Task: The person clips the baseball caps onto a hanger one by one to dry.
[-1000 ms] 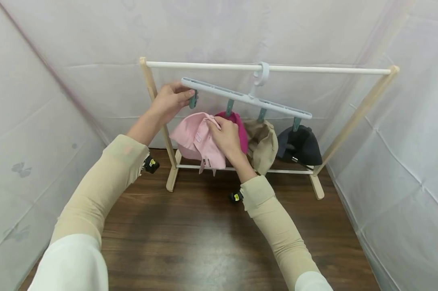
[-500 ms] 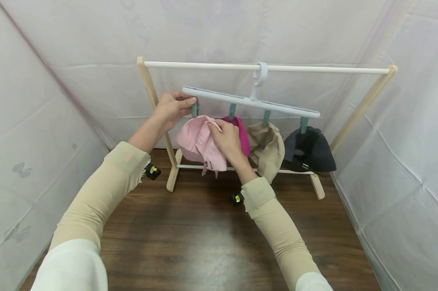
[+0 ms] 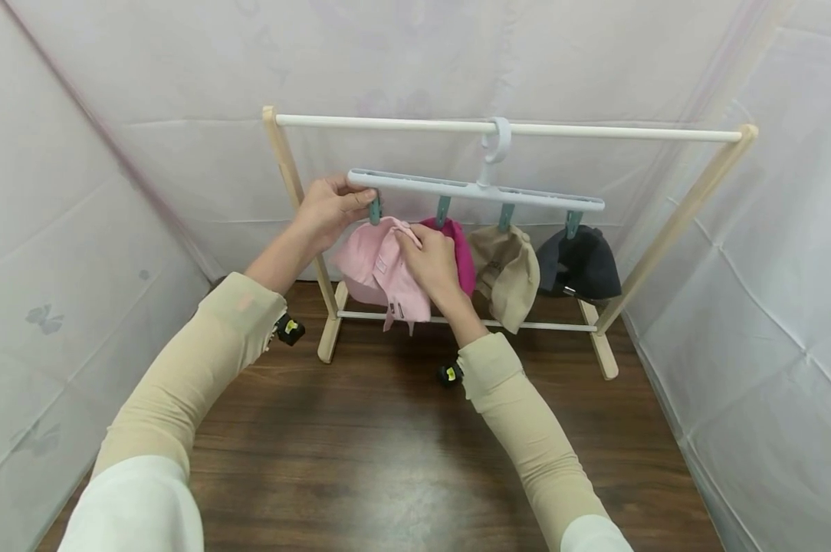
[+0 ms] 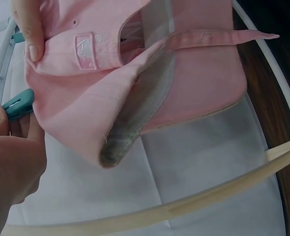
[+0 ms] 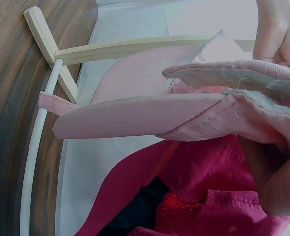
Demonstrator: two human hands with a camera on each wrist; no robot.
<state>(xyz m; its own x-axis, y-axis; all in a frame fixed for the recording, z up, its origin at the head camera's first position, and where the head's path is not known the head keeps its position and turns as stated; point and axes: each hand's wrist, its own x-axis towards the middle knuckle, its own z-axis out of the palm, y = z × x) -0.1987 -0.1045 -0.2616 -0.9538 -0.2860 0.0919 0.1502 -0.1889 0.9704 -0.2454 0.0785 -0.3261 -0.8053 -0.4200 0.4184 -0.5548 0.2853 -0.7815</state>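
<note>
My left hand (image 3: 329, 208) pinches the teal clip (image 4: 18, 104) at the left end of a pale blue hanger (image 3: 415, 184). My right hand (image 3: 432, 264) grips a light pink cap (image 3: 381, 264) by its crown, just below that clip. In the left wrist view the clip's tip is right at the cap's folded edge, and the cap's strap (image 4: 218, 39) hangs loose. A magenta cap (image 5: 135, 187) hangs from the second clip, partly hidden behind my right hand. Farther right, a beige cap (image 3: 505, 272) and a black cap (image 3: 581, 264) hang from the remaining clips.
The hanger's hook (image 3: 500, 139) sits over the white top rail (image 3: 388, 123) of a wooden-ended rack (image 3: 691, 207). A lower white bar (image 3: 553, 327) runs near the dark wood floor (image 3: 360, 429). Pale fabric walls enclose the back and sides.
The hanger's left end has come down with my left hand, and its right end has risen, so it lies closer to level. The beige and black caps have swung. My right hand keeps the pink cap.
</note>
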